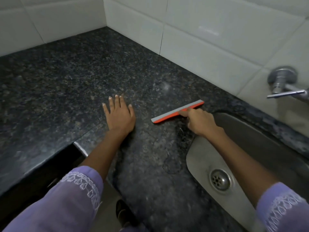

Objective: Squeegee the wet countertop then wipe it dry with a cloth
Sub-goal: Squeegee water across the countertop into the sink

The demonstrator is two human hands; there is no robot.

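A dark speckled granite countertop [70, 77] fills the corner under white wall tiles. An orange squeegee with a grey rubber blade [168, 114] lies with its blade on the counter, just left of the sink. My right hand [199, 121] grips its handle, fingers curled round it. My left hand [119, 114] rests flat on the counter with fingers spread, a little left of the squeegee. Thin water streaks [172, 163] show on the counter near the sink's edge. No cloth is in view.
A steel sink [234, 148] with a round drain [219, 180] sits at the right. A chrome wall tap [284, 84] juts out above it. The counter's front edge steps inward at the left [80, 148]. Tiled walls close the back and left sides.
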